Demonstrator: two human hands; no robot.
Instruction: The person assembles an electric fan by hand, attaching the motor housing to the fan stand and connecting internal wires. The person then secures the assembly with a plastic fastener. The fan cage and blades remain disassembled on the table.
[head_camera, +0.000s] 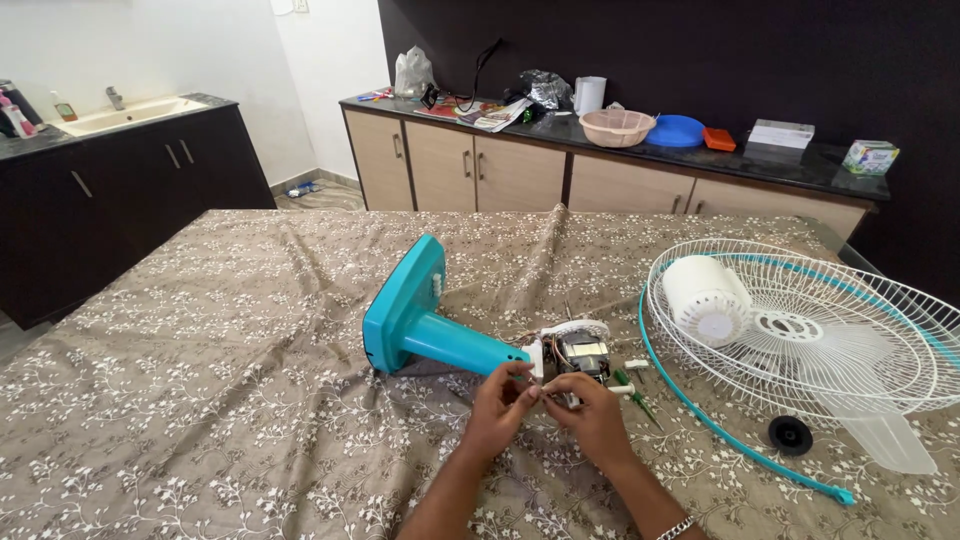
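Down at the near edge of the table (200, 400), both hands meet just in front of the exposed fan motor (578, 352). The left hand (497, 410) has its fingers curled in, thumb and forefinger pinched together on a small white part (538, 389) that is too small to tell apart further. The right hand (592, 415) comes in from the other side with its fingertips closed on the same small piece, so the two grips touch each other over it. Neither hand is spread; both are drawn nearly shut around that part.

The motor sits at the end of a teal fan stand (425, 325), which lies on its side on the brown flowered cloth, its base tipped up toward the far side. A green-handled screwdriver (632, 392) lies just beside the right hand. Farther right rests a white wire fan guard (800, 320) with a white motor cover (705, 298) and clear fan blades (860, 400) lying in it, a teal rim ring (720, 432) curving along its near edge, and a small black cap (790, 435) beside that ring.
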